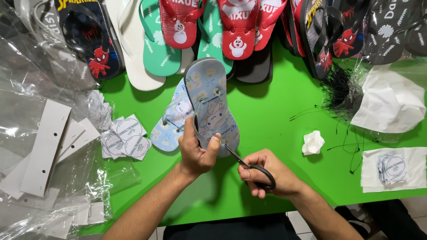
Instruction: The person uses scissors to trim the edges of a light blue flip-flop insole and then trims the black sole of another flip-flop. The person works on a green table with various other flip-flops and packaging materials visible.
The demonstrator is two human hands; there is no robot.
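My left hand [198, 152] grips the heel end of a light blue flip-flop [210, 100] with a cartoon print, holding it raised above the green table [271, 120]. Its matching flip-flop [171, 122] lies on the table just left of it. My right hand [267, 173] holds black-handled scissors [247, 163], their blades pointing up-left and touching the held flip-flop's heel edge near my left thumb.
Rows of flip-flops [235, 31] line the table's far edge. Round paper tags [126, 138] and clear plastic bags with card strips [44, 146] lie left. A crumpled tissue [312, 142], black plastic ties [338, 89], white paper [391, 102] and bagged tags [391, 169] lie right.
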